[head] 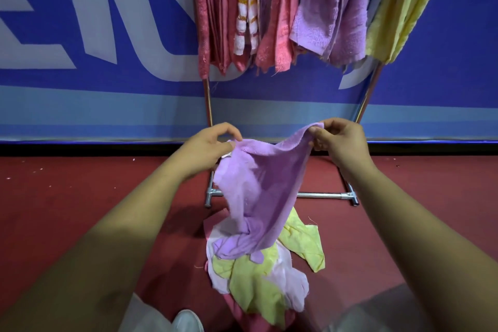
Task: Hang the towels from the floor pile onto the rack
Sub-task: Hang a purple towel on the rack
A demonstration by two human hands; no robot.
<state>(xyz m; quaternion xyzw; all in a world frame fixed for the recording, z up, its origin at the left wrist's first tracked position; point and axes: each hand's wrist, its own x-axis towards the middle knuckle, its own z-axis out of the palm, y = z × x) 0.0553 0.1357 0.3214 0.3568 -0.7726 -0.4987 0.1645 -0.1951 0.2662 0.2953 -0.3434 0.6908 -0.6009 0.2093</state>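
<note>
A purple towel hangs between my hands, its lower end still trailing on the floor pile of yellow, pale pink and pink towels. My left hand pinches the towel's upper left edge. My right hand pinches its upper right corner, a little higher. Behind them stands the metal rack, with pink, white striped, purple and yellow towels hung along its top.
The rack's base bar lies on the red carpet just beyond the pile. A blue banner wall with pale lettering closes off the back. My white shoe is at the bottom edge.
</note>
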